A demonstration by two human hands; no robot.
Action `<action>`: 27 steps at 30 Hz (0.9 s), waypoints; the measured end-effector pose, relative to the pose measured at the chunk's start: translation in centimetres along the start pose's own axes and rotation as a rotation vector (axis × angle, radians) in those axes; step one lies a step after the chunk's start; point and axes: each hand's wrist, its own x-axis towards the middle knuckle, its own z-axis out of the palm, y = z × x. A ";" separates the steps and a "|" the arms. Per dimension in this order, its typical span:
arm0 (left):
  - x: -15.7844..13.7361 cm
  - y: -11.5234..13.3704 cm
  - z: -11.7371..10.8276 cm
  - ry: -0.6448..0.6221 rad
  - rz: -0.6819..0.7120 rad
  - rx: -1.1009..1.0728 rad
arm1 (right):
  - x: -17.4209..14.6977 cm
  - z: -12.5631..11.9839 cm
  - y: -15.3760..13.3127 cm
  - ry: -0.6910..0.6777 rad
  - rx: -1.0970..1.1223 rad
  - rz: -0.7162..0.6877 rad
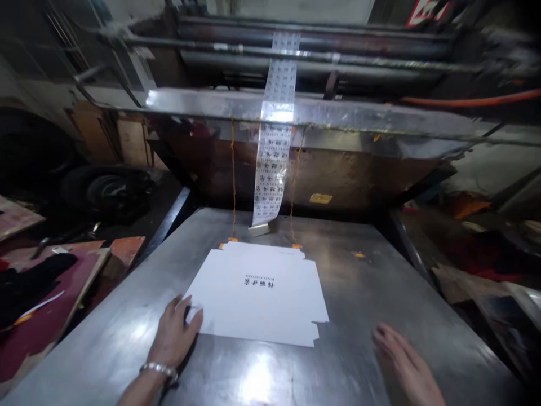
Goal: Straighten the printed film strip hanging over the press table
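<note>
Steel counter (346, 293) under a press; white die-cut sheet (260, 296) lies flat mid-counter. Our left hand (174, 332) rests flat, fingers on the sheet's near-left corner. Our right hand (406, 363) hovers spread, apart from the sheet's right edge. Printed strip (274, 141) hangs behind the sheet.

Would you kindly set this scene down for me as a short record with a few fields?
Surface: metal table, shiny and scuffed
Main item: flat white die-cut sheet with small black print, lying flat on the table
Left hand: open, fingertips on the sheet's near-left corner; metal bracelet on the wrist
Right hand: open, holding nothing, to the right of the sheet and apart from it
Behind: printed strip hanging from the rollers, its lower end just beyond the sheet's far edge
Left of table: reddish boards
</note>
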 end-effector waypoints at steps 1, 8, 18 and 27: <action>1.0 0.1 0.2 -0.031 -0.013 0.021 | 1.6 1.7 -0.8 -0.023 0.115 0.099; 6.5 0.6 1.4 -0.125 -0.001 0.103 | 7.6 7.9 -4.4 -0.135 0.263 0.282; 7.6 0.3 4.3 -0.102 0.130 0.326 | 9.5 9.6 -7.2 -0.208 0.264 0.473; 7.7 0.1 4.6 -0.069 0.154 0.309 | 9.6 12.8 -8.6 -0.315 0.223 0.563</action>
